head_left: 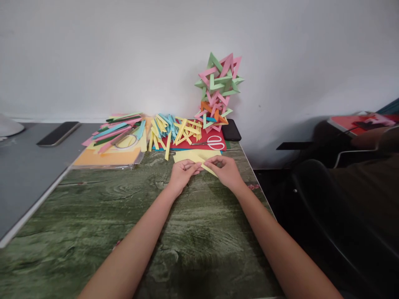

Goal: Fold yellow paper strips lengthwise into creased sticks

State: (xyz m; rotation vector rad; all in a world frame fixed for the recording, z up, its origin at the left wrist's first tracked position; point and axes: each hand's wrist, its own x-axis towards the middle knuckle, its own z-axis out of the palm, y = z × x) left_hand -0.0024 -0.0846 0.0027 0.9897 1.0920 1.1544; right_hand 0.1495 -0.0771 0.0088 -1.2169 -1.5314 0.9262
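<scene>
Both hands meet over the green wood-patterned table, pinching a small strip of yellow paper [209,169] between them. My left hand [183,173] is closed with thumb and fingertips on the strip's left end. From the other side, my right hand [227,171] grips it between thumb and forefinger. Just behind the hands lies a flat sheet of yellow paper [190,155], its near part covered by the fingers. Scissors [215,143] with white handles rest beyond it on red paper [199,145]. Fine folds in the strip are too small to make out.
Yellow folded strips [187,132] and blue ones [168,124] are heaped at the back. Coloured strips [116,131] lie on an orange paper pack [106,158]. A pink and green paper star model [220,79] stands near the wall, beside a black phone [231,130]. Another phone [59,133] is far left.
</scene>
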